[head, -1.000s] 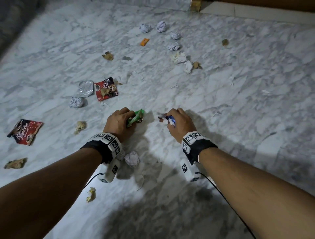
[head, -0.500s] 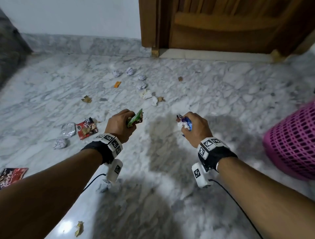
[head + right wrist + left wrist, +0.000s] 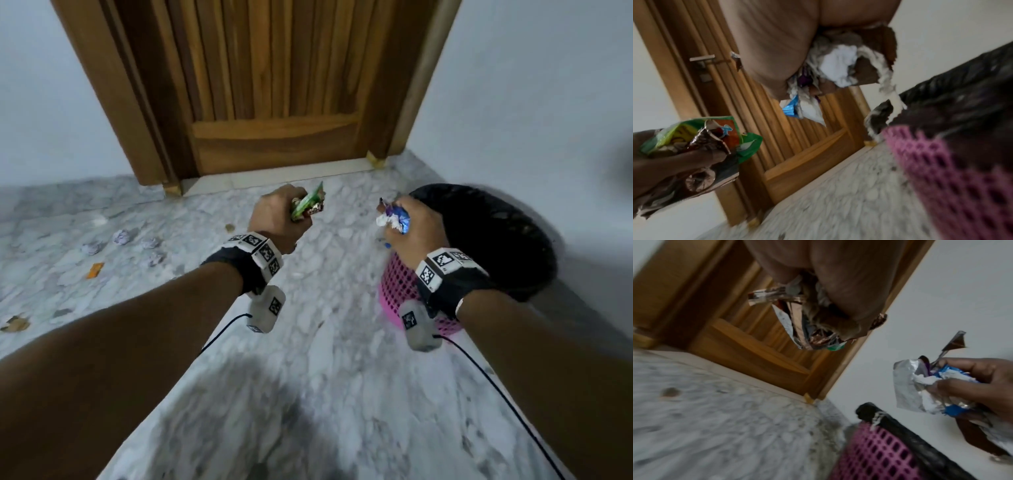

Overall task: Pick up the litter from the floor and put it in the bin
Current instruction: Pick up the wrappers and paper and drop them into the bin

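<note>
a: we see the left hand (image 3: pixel 278 219) curled tight round a green wrapper (image 3: pixel 306 205) and some foil scraps, held up over the floor (image 3: pixel 325 342) in front of the door (image 3: pixel 267 85).

b: and the right hand (image 3: pixel 412 230) is clenched on a wad of white paper and blue wrapper (image 3: pixel 394 219), at the near rim of the bin (image 3: pixel 397 291). from the head view we can't tell if it's over the opening or just short of it.

a: the bin is pink mesh with a black liner (image 3: pixel 496 240). our right arm covers part of its side, and the inside is too dark to read.

b: in the left wrist view the palm hides most of the green bundle; only foil ends stick out. in the right wrist view the wad (image 3: pixel 840 69) bulges from under the fingers, blurred.

a: more litter lies on the floor to the left: paper balls (image 3: pixel 122 236) and an orange scrap (image 3: pixel 95 270). a brown bit at the left edge is cut off.
</note>
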